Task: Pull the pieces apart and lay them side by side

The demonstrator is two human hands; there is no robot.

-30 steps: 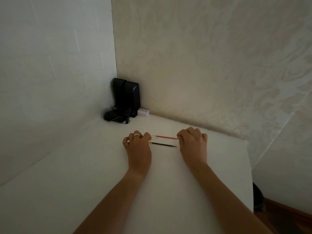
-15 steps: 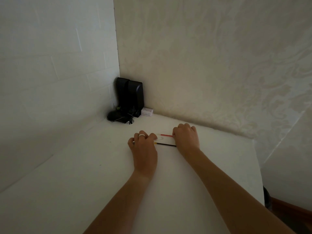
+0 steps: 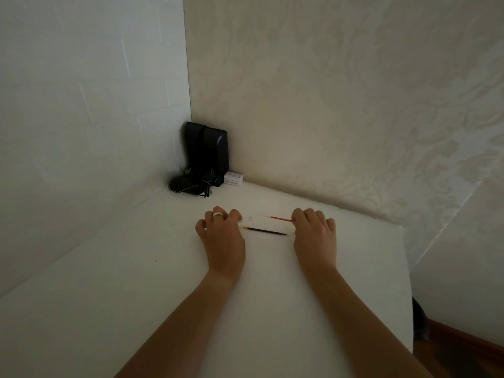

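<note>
— What are you working on there?

— You have a plain white, matte table (image 3: 136, 296) pushed into the corner of two walls.

— And what lies on it?

— In the far left corner, a pair of upright black box-shaped speakers (image 3: 208, 154) with a tangle of thin black cable (image 3: 191, 186) at their foot. Just beside them, against the far edge, a small white cardboard box (image 3: 233, 178). Nearer the table's middle, a thin red pen refill (image 3: 281, 219) and, closer to you, a thin black pen refill with a yellow end (image 3: 266, 231), lying roughly parallel and apart. A clear plastic tube (image 3: 245, 219) lies left of the red one.
</note>
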